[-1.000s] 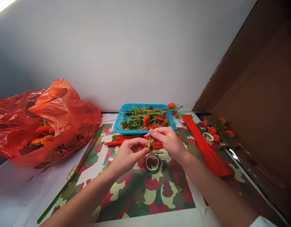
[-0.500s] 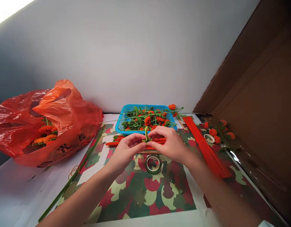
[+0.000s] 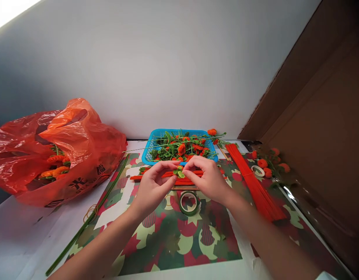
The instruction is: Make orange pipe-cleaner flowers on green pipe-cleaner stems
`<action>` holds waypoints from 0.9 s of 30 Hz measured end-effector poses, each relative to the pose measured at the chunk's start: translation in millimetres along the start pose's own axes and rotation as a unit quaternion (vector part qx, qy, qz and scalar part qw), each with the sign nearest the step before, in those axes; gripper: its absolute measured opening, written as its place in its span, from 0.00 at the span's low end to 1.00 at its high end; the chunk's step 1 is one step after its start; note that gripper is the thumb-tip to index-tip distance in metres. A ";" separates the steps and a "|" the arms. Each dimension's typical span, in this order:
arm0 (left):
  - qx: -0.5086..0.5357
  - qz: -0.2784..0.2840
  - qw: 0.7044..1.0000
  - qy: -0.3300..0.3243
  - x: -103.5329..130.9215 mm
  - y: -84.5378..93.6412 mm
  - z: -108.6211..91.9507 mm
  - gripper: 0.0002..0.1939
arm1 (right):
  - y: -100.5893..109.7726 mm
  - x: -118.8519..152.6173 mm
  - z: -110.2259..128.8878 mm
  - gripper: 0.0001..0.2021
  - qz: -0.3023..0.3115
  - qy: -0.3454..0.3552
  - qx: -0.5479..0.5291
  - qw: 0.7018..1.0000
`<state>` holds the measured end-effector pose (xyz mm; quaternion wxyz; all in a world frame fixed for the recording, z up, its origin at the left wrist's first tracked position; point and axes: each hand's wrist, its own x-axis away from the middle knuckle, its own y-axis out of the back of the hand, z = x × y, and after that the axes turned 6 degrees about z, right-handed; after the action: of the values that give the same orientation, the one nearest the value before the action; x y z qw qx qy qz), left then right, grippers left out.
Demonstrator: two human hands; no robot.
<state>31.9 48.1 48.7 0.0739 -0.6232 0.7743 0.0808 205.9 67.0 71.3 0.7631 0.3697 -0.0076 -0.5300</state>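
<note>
My left hand [image 3: 154, 186] and my right hand [image 3: 207, 178] meet above the patterned mat [image 3: 179, 237], fingertips pinching a small green leaf piece [image 3: 178, 172] between them. Just below the hands a roll of green tape [image 3: 188, 202] lies flat on the mat. Behind the hands lie loose orange pipe cleaners [image 3: 156, 175], and past them stands a blue basket [image 3: 152, 144] full of green stems with orange pompom flowers.
A red plastic bag [image 3: 51, 149] holding orange flowers sits at the left. Long green stems [image 3: 88, 219] lie along the mat's left edge. A bundle of orange pipe cleaners [image 3: 255, 186] lies at right, beside orange pompoms [image 3: 262, 162], a white tape roll [image 3: 257, 169] and a cardboard wall [image 3: 319, 116].
The green piece stood upright between my fingers; now it is folded down into a small flat shape. Both hands moved slightly up and away from me, fingertips closer together.
</note>
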 end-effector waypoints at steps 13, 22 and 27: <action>-0.084 -0.035 0.996 0.025 -2.9 2.5 -1.8 0.10 | -7.1 3.4 -5.7 0.07 -0.022 0.009 0.090 0.996; -0.128 -0.040 0.991 -0.020 -1.0 2.2 0.9 0.08 | -17.7 2.8 -7.4 0.07 -0.047 -0.014 0.028 0.998; -0.187 -0.056 0.978 -0.072 -0.3 2.9 1.9 0.05 | -22.0 3.0 -7.5 0.08 -0.057 -0.037 -0.036 0.997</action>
<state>29.2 49.5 47.0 0.0156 -0.6611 0.7020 0.2645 192.5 65.1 52.1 0.7437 0.3219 0.0050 -0.5859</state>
